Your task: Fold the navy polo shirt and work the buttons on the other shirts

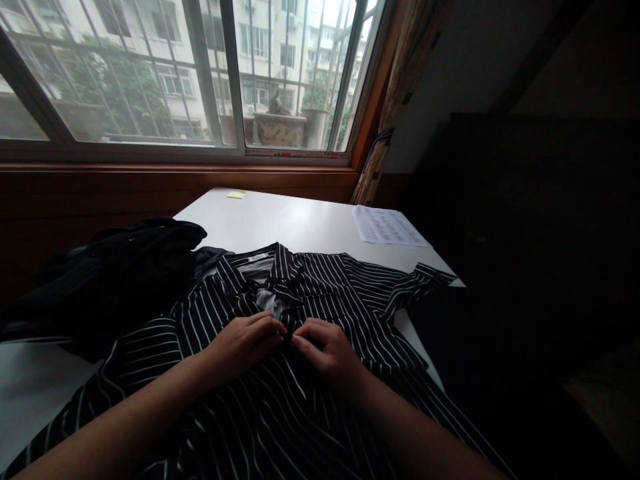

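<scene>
A black shirt with white stripes (320, 280) lies spread face up, its collar toward the window and one sleeve reaching out to the right. Along the front opening, below the collar, my left hand (250, 340) pinches the fabric. My right hand (327, 350) closes on the opposite side of the same opening, its fingertips almost meeting the left ones. Whether a button sits between the fingers is too dark and small to make out. Above the hands the front gapes, showing the lighter inside of the cloth.
Under the shirt is a white table (280, 217). Dark clothes (125, 273) are heaped at the left. Printed sheets (390, 227) lie at the far right corner, and a yellow sticky note (236, 195) near the back edge. Behind stand a window (230, 73) and a curtain (395, 87).
</scene>
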Motion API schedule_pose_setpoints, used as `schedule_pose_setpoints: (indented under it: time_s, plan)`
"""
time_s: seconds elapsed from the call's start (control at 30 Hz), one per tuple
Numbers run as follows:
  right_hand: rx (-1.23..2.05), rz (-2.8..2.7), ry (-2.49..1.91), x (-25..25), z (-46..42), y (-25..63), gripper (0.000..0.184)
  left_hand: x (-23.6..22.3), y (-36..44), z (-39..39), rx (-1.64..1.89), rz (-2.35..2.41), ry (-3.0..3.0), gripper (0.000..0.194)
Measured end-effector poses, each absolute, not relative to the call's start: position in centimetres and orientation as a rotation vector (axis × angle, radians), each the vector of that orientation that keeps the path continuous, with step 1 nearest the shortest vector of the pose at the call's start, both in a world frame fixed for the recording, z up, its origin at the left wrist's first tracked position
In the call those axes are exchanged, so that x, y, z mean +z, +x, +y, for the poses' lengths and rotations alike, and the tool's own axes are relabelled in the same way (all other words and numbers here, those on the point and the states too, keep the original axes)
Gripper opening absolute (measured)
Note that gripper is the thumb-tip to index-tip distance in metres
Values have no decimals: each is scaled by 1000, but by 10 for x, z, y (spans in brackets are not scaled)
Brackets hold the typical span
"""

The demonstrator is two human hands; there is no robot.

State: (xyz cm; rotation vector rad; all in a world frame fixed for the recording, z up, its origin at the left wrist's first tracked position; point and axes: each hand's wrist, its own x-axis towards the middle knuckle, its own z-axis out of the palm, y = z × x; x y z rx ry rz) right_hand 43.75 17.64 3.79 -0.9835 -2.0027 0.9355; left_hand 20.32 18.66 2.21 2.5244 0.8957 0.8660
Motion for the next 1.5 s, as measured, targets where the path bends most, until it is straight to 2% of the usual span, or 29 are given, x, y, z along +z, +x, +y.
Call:
schedule_pose_setpoints:
  time_s: [0.23, 0.43, 0.7, 0.9, 1.1, 1.27, 1.5]
  plan:
    - [1048, -1882, -1026, 40, 178, 440, 15, 23, 204, 181, 940, 898, 2678, 26]
    - [1141, -1886, -1007, 39, 180, 440, 16, 22, 207, 178, 873, 903, 2818, 10]
    - [1183, -1929, -982, 36, 182, 443, 20, 26, 201, 176, 1035, 798, 2891, 17]
    - [1296, -1842, -938, 33, 175, 439, 10, 27, 203, 174, 1041, 783, 2856, 15]
    - [978, -1955, -766, 21, 174, 438, 27, 26, 203, 172, 1065, 833, 2773, 11]
    - [636, -2144, -651, 22, 173, 441, 23, 23, 202, 173, 1088, 878, 2683, 7]
    - [435, -2296, -646, 24, 170, 443, 14, 23, 202, 173, 1074, 865, 2731, 10]
